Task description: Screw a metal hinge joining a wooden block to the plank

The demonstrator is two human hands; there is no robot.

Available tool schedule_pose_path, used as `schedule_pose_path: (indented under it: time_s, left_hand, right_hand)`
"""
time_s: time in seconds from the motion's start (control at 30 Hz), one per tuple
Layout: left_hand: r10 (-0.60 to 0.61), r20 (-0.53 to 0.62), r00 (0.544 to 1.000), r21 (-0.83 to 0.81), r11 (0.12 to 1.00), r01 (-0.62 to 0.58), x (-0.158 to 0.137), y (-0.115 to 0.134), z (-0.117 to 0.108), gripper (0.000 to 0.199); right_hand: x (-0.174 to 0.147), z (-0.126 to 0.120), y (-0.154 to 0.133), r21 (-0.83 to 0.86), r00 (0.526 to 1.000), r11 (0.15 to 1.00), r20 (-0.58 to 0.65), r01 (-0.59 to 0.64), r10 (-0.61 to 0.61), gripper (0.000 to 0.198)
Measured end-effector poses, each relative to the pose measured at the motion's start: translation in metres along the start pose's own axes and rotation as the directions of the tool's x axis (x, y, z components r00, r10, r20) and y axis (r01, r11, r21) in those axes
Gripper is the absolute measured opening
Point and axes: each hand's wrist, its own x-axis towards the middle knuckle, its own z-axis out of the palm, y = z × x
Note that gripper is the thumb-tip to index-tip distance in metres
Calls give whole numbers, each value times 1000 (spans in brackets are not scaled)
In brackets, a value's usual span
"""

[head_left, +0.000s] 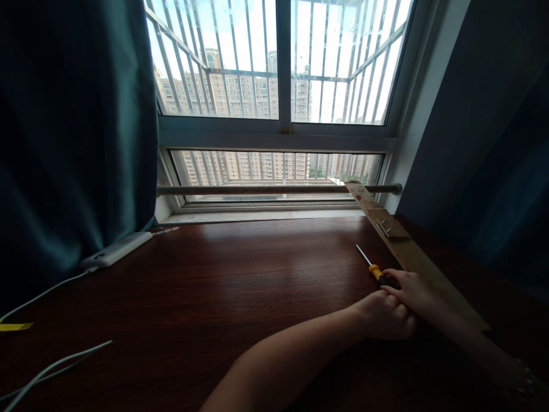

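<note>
A screwdriver [374,271] with a yellow and black handle points away to the upper left, its thin metal shaft over the brown table. My right hand [409,287] has its fingers closed around the black part of the handle. Pressed against it from the left, my left hand [386,315] is curled into a fist by the handle's rear end; what its fingers hold is hidden. Beside my right hand a long wooden board [422,266] slants across the table's right side. On the board lies a small wooden piece [391,222] with a few thin metal screws or nails.
The dark brown tabletop [240,274] reaches to the window sill. A round rail [257,190] crosses the barred window, and the board's far end reaches it. At left are a white power strip [122,250], white cables [55,366], a yellow strip [16,327] and a curtain [86,114].
</note>
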Motion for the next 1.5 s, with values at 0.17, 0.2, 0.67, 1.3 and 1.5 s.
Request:
schedule_pose_path:
  time_s: [0.17,0.2,0.67,1.3,1.5]
  left_hand:
    - [5,-9,1000,5,1000,-5,0,0,0,23]
    - [3,-10,1000,7,1000,-3,-1,0,0,23]
    - [-188,138,972,-70,977,199,-17,-9,-58,26]
    - [-837,185,516,-803,174,570,-164,38,-171,76]
    - [-811,247,531,-820,117,560,-157,43,-168,80]
  right_hand:
    - [0,1,1,-3,1000,1000,-13,19,-19,33]
    - [0,2,2,1,999,1000,-26,26,-26,33]
    - [-14,-19,-30,120,809,909,-512,399,-287,32]
    - [-70,45,-210,694,610,265,-310,670,-730,70]
    - [-76,57,-203,768,635,268,-223,582,-740,68]
